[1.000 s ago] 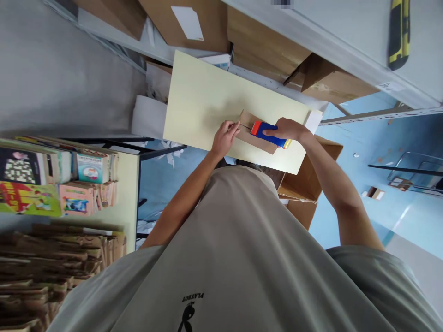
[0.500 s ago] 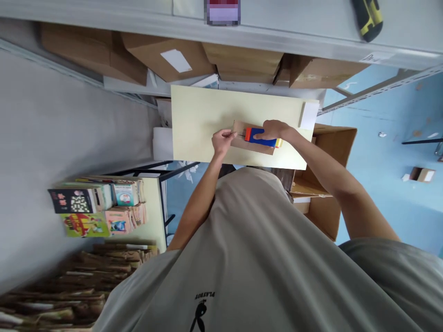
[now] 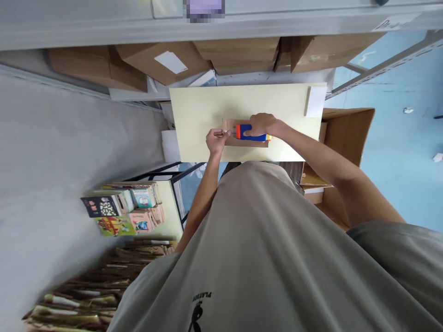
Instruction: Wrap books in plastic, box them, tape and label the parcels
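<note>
My right hand is wrapped over the top of a blue box-shaped item with an orange left end and a bit of yellow at the right. That item rests on or just above a flat brown piece, apparently cardboard or kraft paper, lying on the pale yellow tabletop. To its left, my left hand has its fingertips pinched together at the brown piece's left end. Something small and shiny shows at those fingertips, too small to name. A thin dark line runs between them and the orange end.
A white flat block lies at the table's far right corner. Cardboard boxes line the shelf behind, under a grey ledge. Open cartons stand to the right. Stacked books and bundled brown sheets are at the left.
The whole view has shifted with my head. Both hands, the blue item and the brown piece sit slightly further left on the table. Each hand keeps its hold.
</note>
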Tool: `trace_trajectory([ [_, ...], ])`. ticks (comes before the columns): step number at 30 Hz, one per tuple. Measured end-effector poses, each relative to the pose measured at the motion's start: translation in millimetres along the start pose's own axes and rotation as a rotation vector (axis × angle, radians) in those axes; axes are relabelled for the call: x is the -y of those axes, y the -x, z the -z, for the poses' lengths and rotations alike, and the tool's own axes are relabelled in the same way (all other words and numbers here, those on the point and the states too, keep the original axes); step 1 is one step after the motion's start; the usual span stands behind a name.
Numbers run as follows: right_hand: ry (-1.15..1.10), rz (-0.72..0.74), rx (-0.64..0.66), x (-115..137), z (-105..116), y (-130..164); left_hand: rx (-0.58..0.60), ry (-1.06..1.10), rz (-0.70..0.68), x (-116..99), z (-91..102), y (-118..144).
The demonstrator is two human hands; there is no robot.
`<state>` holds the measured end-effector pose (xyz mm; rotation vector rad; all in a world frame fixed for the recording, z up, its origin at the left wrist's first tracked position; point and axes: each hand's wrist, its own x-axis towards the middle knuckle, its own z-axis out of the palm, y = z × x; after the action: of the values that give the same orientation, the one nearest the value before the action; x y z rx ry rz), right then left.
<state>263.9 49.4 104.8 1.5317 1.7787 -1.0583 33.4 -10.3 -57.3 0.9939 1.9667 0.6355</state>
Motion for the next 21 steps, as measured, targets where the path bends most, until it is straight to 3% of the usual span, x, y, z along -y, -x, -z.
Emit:
trace_trajectory([
  [8, -0.024, -0.029, 0.017, -19, -4, 14, 0.040, -0.001, 0.027, -6, -8.3, 5],
  [11, -0.005, -0.063, 0.025, -51, -9, 25, 0.034, -0.026, -0.008, -7, -14.6, 8],
  [17, -0.026, -0.219, 0.108, -146, -22, 69, 0.015, -0.035, -0.045, -5, -17.2, 9],
  [21, -0.066, -0.226, 0.085, -171, -36, 76, 0.010, -0.035, -0.049, -4, -18.8, 7],
])
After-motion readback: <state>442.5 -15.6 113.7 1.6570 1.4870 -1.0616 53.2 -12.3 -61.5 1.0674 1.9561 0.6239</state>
